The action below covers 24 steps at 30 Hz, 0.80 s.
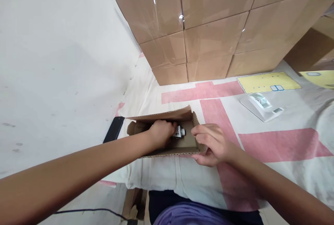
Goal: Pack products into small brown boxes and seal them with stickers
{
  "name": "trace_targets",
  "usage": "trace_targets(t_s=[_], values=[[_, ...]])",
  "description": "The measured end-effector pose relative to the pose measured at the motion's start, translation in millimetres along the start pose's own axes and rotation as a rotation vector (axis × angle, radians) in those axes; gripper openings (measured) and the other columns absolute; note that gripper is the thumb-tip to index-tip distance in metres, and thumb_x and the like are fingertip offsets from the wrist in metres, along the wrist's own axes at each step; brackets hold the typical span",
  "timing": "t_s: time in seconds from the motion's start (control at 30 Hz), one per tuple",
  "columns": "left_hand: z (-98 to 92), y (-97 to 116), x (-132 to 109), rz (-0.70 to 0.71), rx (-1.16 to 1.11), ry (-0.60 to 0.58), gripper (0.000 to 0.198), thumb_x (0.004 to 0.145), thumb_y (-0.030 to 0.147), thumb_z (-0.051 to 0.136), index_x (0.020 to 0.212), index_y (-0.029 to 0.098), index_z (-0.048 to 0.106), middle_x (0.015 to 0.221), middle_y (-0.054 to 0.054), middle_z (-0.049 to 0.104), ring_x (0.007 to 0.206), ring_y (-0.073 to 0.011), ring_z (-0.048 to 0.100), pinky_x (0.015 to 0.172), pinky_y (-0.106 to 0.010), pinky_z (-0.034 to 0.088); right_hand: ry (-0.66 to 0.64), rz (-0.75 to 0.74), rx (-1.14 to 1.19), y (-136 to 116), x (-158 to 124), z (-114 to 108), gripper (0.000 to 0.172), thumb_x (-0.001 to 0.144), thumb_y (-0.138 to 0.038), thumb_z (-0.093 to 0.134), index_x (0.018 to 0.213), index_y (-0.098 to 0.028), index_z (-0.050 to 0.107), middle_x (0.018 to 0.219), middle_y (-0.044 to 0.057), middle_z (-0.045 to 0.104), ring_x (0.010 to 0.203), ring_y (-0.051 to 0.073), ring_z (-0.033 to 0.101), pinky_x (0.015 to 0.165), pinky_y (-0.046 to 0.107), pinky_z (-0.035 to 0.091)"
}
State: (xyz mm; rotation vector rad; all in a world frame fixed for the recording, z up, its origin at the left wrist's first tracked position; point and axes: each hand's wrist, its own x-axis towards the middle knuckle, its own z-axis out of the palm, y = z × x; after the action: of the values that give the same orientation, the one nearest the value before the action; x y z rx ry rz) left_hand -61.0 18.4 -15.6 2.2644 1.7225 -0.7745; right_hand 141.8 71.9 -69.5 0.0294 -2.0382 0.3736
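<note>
The left hand point(163, 133) is curling at one dark-marked white item point(179, 132) inside one open cardboard box point(191, 142), its grip I cannot tell; the right hand point(211, 144) is holding the box's right end. One black phone point(114, 129) is lying left of the box.

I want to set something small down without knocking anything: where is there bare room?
Bare tablecloth lies between the right forearm and the white device; another strip runs between the open carton and the stacked cartons. Crowded: the open carton's inside, holding the left hand and a grey-and-white item, and its left end, near the black phone.
</note>
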Motion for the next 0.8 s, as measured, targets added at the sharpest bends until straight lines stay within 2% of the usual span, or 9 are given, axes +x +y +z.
trace_targets(t_s=[0.33,0.43,0.53,0.6,0.63,0.67,0.73,0.77,0.8], values=[[-2.9,4.7,4.3,-0.006,-0.011,-0.033,0.047,0.078,0.026,0.067,0.123,0.01,0.062,0.106,-0.014,0.075,0.093,-0.0355,0.073,0.073,-0.043,0.057,-0.001,0.01,-0.006,0.0,0.7,-0.4,0.022,0.092,-0.042,0.055,0.094,-0.022,0.047,0.083,0.005,0.06,0.061,0.015,0.055,0.05,0.028,0.042],[-22.2,7.0,0.0,-0.048,-0.043,-0.038,0.057,0.079,0.041,0.071,0.127,0.012,0.061,0.106,-0.014,0.076,0.091,-0.0345,0.073,0.071,-0.042,0.056,-0.005,0.032,-0.001,1.0,-0.5,-1.0,0.024,0.092,-0.041,0.057,0.102,-0.02,0.052,0.091,0.009,0.065,0.072,0.019,0.064,0.055,0.029,0.051],[-47.8,1.5,-27.3,-0.104,-0.229,0.053,0.053,0.083,0.059,0.064,0.121,0.022,0.067,0.105,-0.009,0.076,0.09,-0.0289,0.072,0.069,-0.035,0.055,0.019,0.063,-0.04,4.2,-3.4,0.0,0.04,0.09,-0.035,0.061,0.125,-0.016,0.054,0.117,0.018,0.067,0.102,0.025,0.07,0.073,0.035,0.061],[-49.4,-7.8,-58.5,-0.149,-0.431,0.269,0.039,0.09,0.058,0.056,0.11,0.028,0.071,0.104,-0.003,0.076,0.088,-0.0225,0.072,0.07,-0.031,0.054,0.03,0.063,-0.097,7.5,-7.5,3.3,0.056,0.088,-0.028,0.065,0.14,-0.014,0.049,0.132,0.022,0.062,0.116,0.028,0.067,0.084,0.038,0.062],[-41.8,-13.3,-75.0,-0.205,-0.533,0.411,0.036,0.091,0.058,0.055,0.107,0.03,0.072,0.102,0.0,0.076,0.087,-0.02,0.071,0.071,-0.03,0.054,0.039,0.058,-0.118,9.3,-10.1,5.9,0.062,0.088,-0.026,0.067,0.145,-0.014,0.046,0.137,0.023,0.059,0.119,0.029,0.066,0.088,0.039,0.061],[-28.2,-18.8,-90.3,-0.318,-0.616,0.639,0.034,0.091,0.057,0.056,0.106,0.031,0.071,0.101,0.001,0.075,0.089,-0.0193,0.07,0.075,-0.03,0.055,0.055,0.056,-0.128,11.2,-12.8,9.0,0.068,0.087,-0.024,0.068,0.149,-0.015,0.043,0.141,0.023,0.056,0.123,0.029,0.064,0.09,0.04,0.061],[13.1,-27.7,-111.8,-0.6,-0.7,1.183,0.034,0.09,0.055,0.06,0.11,0.028,0.068,0.11,-0.002,0.071,0.101,-0.0212,0.067,0.083,-0.033,0.055,0.091,0.07,-0.11,14.6,-17.6,15.8,0.076,0.087,-0.024,0.069,0.155,-0.017,0.036,0.148,0.023,0.051,0.131,0.031,0.059,0.095,0.043,0.06],[37.3,-30.1,-116.4,-0.653,-0.783,1.41,0.044,0.087,0.056,0.064,0.119,0.027,0.063,0.117,-0.005,0.068,0.11,-0.0237,0.065,0.084,-0.034,0.055,0.102,0.085,-0.085,16.0,-19.1,18.9,0.079,0.088,-0.025,0.068,0.157,-0.018,0.032,0.15,0.023,0.049,0.134,0.031,0.056,0.096,0.045,0.059],[61.0,-30.7,-116.7,-0.597,-0.936,1.476,0.055,0.085,0.06,0.064,0.128,0.026,0.058,0.121,-0.008,0.066,0.112,-0.0259,0.064,0.082,-0.035,0.056,0.107,0.101,-0.056,17.1,-19.8,21.3,0.08,0.089,-0.026,0.068,0.158,-0.018,0.03,0.151,0.023,0.048,0.137,0.032,0.054,0.097,0.047,0.058]])
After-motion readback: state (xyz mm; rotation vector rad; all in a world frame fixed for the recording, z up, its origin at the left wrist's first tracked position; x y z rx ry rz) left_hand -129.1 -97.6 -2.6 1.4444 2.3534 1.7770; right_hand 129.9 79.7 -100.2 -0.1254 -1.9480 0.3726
